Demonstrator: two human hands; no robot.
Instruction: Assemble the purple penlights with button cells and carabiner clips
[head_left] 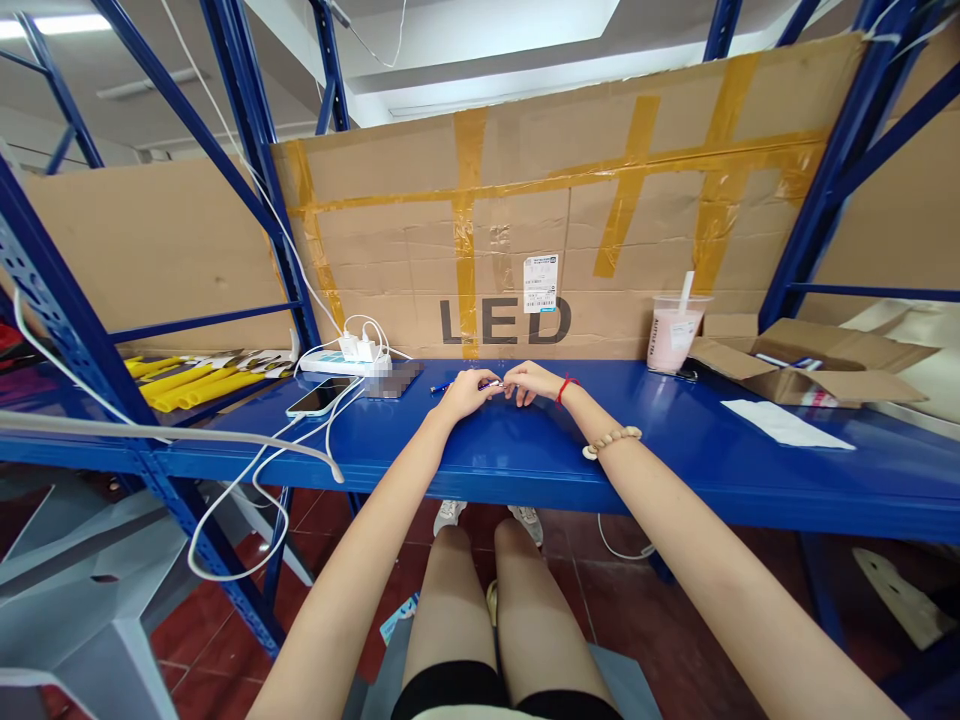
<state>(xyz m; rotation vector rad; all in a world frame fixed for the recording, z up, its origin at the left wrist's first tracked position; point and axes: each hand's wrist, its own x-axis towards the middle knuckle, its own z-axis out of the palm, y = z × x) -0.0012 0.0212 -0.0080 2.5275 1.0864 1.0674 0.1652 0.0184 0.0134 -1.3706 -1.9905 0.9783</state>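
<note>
Over the blue tabletop (555,455), my two hands meet near the middle. My left hand (469,393) has its fingers closed around a slim dark-blue pen (441,387), one end of which sticks out on the left side. A small shiny end shows between the hands, by the fingertips of my right hand (531,382). Those right fingers are bent and pinched at that end; whether they grip the pen itself is too small to make out. A red cord and a beaded bracelet (612,440) are on my right arm.
To the left lie a phone (321,397), white cables and a power strip (341,362). A pink drink cup (675,335), a white paper (787,424) and an open carton (817,360) holding pens stand right. A cardboard panel (405,240) closes the back.
</note>
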